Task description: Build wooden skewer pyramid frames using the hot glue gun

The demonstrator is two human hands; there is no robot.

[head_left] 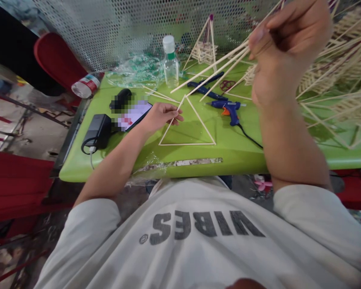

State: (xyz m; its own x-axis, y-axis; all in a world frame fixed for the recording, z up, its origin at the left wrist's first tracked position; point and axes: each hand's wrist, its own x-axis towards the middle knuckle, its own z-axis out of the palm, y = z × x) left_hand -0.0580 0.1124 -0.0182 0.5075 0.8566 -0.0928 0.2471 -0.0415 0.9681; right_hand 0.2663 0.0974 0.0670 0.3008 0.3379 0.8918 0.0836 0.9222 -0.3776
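Observation:
My right hand, raised above the table's right half, pinches a bundle of thin wooden sticks near their upper ends. Their lower ends fan out down to the left. On the green tabletop lies a triangle of wooden sticks, one side toward me. My left hand has its fingers closed on the triangle's left side. Just right of the triangle is a blue glue gun with an orange trigger and black cord. Behind it lie a blue-handled hand tool and dark red rubber bands.
Stick structures crowd the right side; a smaller one stands behind. A clear bottle, plastic wrap, a phone and a black box with a cable occupy the left. A metal strip lies near the front edge.

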